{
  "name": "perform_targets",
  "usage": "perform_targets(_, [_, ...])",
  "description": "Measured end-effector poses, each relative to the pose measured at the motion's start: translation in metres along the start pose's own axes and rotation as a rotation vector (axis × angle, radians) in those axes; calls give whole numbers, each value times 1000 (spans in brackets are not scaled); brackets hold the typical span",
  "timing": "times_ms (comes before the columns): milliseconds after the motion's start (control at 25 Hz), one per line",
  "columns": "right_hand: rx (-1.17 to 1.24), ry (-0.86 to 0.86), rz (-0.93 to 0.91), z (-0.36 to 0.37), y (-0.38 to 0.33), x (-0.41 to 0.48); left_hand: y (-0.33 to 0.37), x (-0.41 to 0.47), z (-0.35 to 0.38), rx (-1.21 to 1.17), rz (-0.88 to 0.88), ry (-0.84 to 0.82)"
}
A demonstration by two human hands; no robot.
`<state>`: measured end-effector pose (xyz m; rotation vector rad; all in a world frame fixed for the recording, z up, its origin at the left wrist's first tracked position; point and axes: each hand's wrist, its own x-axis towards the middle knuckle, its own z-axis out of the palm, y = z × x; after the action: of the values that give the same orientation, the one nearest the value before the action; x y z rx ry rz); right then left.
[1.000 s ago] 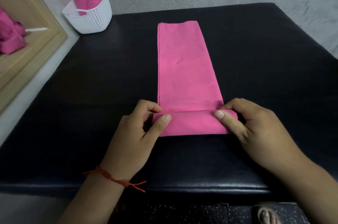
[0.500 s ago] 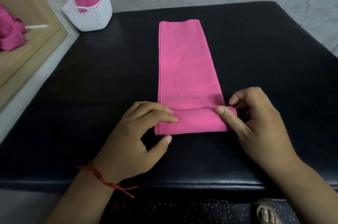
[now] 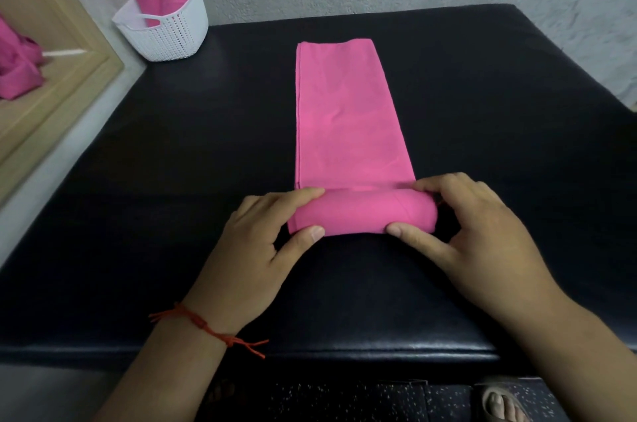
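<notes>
A black padded surface stands against a grey wall, its near edge rounded. A pink cloth lies along the middle, its near end rolled; the left hand and right hand each grip an end of the roll. A white basket sits at the far-left corner; bare surface lies on both sides.

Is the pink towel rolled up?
Partly: left hand and right hand grip the pink towel rolled at its near end; the rest lies flat.
</notes>
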<state>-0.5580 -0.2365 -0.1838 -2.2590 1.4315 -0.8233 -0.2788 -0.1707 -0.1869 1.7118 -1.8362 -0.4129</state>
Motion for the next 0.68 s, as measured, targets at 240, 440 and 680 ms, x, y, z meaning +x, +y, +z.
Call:
perform_targets(240, [-17,-10,-34,2,4,-2,-2,-2,-3,-92,-145,17])
perform_targets(440, [-3,9,-13,3,3,1,7,3,4,5,-62,117])
perform_targets(680, [68,48,49,6,-1,6,6,-5,-10,29,237,95])
